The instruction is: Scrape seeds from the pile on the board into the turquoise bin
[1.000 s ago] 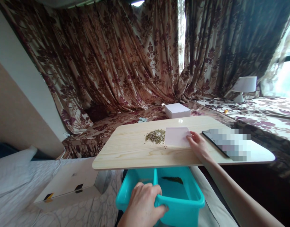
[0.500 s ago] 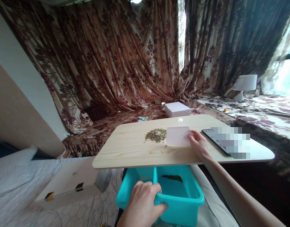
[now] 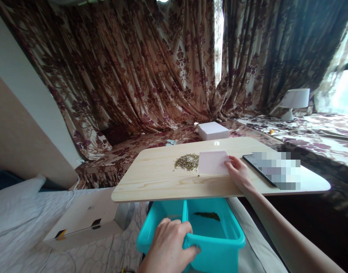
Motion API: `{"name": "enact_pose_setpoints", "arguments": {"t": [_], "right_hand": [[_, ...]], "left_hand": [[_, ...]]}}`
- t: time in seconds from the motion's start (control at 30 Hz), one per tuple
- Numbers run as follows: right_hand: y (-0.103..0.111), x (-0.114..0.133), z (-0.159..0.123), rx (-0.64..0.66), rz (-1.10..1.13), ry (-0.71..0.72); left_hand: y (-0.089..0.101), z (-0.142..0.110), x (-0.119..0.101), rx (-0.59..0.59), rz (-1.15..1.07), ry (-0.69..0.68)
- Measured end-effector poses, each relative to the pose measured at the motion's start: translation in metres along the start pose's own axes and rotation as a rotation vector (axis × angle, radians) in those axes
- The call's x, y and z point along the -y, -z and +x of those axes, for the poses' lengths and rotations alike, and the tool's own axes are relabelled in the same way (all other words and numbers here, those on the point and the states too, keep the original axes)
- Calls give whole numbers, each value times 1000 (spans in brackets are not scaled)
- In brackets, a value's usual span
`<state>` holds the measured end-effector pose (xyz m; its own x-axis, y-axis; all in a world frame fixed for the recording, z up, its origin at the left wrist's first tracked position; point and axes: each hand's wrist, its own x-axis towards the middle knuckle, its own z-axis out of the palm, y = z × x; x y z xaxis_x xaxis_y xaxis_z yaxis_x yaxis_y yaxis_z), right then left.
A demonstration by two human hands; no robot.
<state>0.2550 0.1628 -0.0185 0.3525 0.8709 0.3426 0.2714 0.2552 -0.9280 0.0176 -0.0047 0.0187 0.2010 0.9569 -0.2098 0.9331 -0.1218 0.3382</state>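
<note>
My right hand [image 3: 238, 171] pinches the right edge of a thin white card [image 3: 213, 163] over the wooden board [image 3: 145, 178]. The card's left edge meets a pile of small green and pale grains [image 3: 186, 162], hiding part of it. My left hand [image 3: 174, 240] is closed around the near rim of a turquoise two-compartment bin [image 3: 213, 239], below the board's front edge. Dark green grains [image 3: 207, 215] lie in the bin's right compartment. The left compartment is partly hidden by my hand.
A tablet or phone [image 3: 259, 170], partly blurred out, lies right of my right hand. Behind the board stands a white box [image 3: 213, 131]. A long white carton [image 3: 83, 218] rests on the bed at left, and a lamp [image 3: 295, 102] stands far right.
The card has shifted slightly left, onto the right edge of the grain pile. My left hand keeps its grip on the bin, which has moved very slightly.
</note>
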Motion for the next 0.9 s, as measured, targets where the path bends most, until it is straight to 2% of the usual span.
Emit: {"name": "enact_pose_setpoints", "arguments": {"t": [0.4,0.6,0.73,0.9], "right_hand": [[-3,-4,3,58,67,-29],[4,3,-2,161,91,-33],[2,3,-1,118,114,-27],[2,5,-5,150,127,-33]], "left_hand": [[1,-4,5,-13,-26,12],[2,-3,5,-18,-29,8],[0,-4,6,-13,-32,6],[-4,-4,13,-61,-55,-39]]}}
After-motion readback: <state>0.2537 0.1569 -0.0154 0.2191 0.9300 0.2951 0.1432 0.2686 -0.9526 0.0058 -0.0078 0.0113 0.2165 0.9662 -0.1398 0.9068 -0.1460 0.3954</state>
